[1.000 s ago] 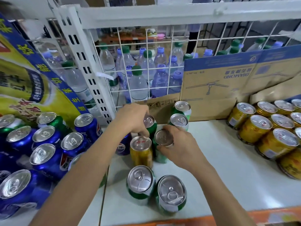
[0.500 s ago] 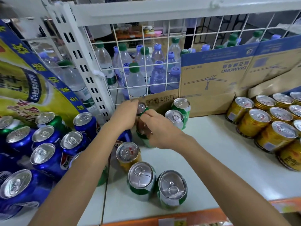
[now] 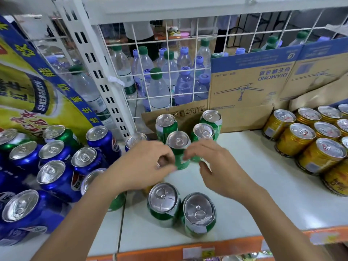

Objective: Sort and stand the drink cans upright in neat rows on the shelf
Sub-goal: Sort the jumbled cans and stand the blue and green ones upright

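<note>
Several green cans stand upright on the white shelf (image 3: 254, 185): three at the back (image 3: 166, 122), one in the middle (image 3: 178, 141) and two near the front edge (image 3: 162, 201). My right hand (image 3: 218, 166) hovers with relaxed fingers, fingertips beside the middle green can's right side. My left hand (image 3: 145, 166) is to that can's left, fingers curled down over the lid of a yellow can (image 3: 148, 190) that it mostly hides.
Blue cans (image 3: 54, 172) crowd the left section, with a green can among them. Gold cans (image 3: 301, 137) fill the right side. A cardboard box (image 3: 244, 81) and a wire grid (image 3: 150, 72) with water bottles behind it close off the back. An orange price strip (image 3: 207, 245) edges the shelf.
Both hands set a green can upright in the middle, behind the yellow one, then drew back toward me. The left hand has come down over the yellow can.
</note>
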The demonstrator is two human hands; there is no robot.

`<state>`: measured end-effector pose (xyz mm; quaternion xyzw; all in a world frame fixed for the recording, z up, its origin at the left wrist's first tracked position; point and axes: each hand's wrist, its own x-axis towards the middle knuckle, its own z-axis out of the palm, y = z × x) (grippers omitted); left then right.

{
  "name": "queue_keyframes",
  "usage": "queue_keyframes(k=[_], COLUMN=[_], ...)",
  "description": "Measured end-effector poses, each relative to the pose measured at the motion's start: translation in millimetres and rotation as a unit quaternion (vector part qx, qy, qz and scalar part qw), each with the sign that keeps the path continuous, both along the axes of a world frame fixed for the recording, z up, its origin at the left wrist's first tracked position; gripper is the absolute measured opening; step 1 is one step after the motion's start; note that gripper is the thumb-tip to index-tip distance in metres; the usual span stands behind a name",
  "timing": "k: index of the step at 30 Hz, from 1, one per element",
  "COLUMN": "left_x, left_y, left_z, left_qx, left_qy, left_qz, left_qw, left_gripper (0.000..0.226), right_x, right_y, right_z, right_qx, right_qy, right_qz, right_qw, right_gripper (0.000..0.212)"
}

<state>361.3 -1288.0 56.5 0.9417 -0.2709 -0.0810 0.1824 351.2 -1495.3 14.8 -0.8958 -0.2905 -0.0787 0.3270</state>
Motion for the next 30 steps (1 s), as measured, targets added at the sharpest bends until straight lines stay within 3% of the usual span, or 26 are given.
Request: queue_keyframes(k=[2,4,7,10,15,18,20,23,30], left_x=[-10.7,-19.5,-26.0,-24.7,-12.7,-3.4,9.9,42.3,79.5], left_y=[4.4,5.0,0.9,-2.5,-3.8,-14.9,-28.0,-44.2,-59.8], left_z=[3.4,1.0,-5.7,-5.2,35.0,56.3,58.6,47.2,-5.5], left_qx=[0.081,0.159,0.197,0.172,0.008,-0.14,-0.177,-0.129,-0.024], left_qy=[0.101,0.174,0.119,0.029,-0.046,-0.13,-0.191,-0.224,-0.183], left_qz=[-0.058,-0.116,-0.153,-0.14,-0.039,0.089,0.142,0.157,0.132], left_qw=[0.99,0.965,0.961,0.975,0.998,0.977,0.955,0.953,0.974], left_gripper=[0.061,0.08,0.079,0.071,0.068,0.079,0.08,0.078,0.07], right_x=[-20.0,-34.3,-48.9,-56.9,-43.4,-31.0,-26.5,-24.7,-26.0], right_y=[-15.5,-27.1,-26.8,-23.4,-40.6,-49.5,-49.7,-47.4,-40.4], right_z=[-7.4,-12.2,-23.0,-35.9,-45.6,-53.7,-58.6,-65.3,-72.9], right_qx=[-0.031,-0.125,-0.079,0.058,0.104,0.137,0.15,0.154,0.178], right_qy=[0.139,0.277,0.354,0.355,0.277,0.269,0.272,0.267,0.23], right_qz=[0.027,0.081,0.109,0.068,-0.075,-0.16,-0.178,-0.182,-0.203], right_qw=[0.99,0.949,0.926,0.931,0.952,0.94,0.934,0.934,0.935], right_gripper=[0.063,0.068,0.081,0.077,0.069,0.07,0.071,0.077,0.08])
